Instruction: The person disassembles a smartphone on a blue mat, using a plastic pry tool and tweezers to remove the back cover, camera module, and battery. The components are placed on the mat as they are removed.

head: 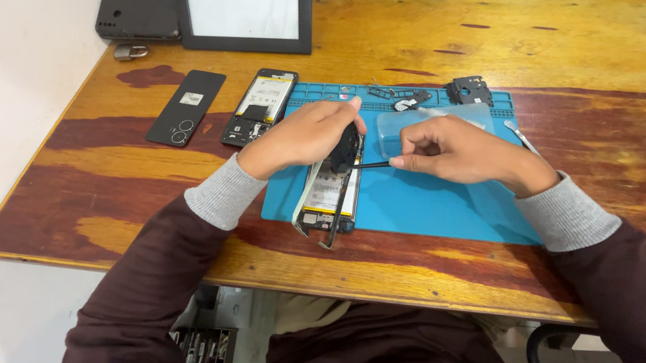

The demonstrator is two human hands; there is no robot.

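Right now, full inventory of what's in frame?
Opened phone: 1, black frame, on the mat's near left, under both hands.
Slim tool: 1, black, right fingers pinch it, tip at the phone.
Repair mat: 1, blue, table centre.
Second opened phone: 1, black, left of mat.
Back cover: 1, black, further left.
Small parts: several, black, mat's far edge.
Framed panel: 1, black frame, white face, far left.
Table: 1, wooden.
Left hand: on phone.
Right hand: holding tool.
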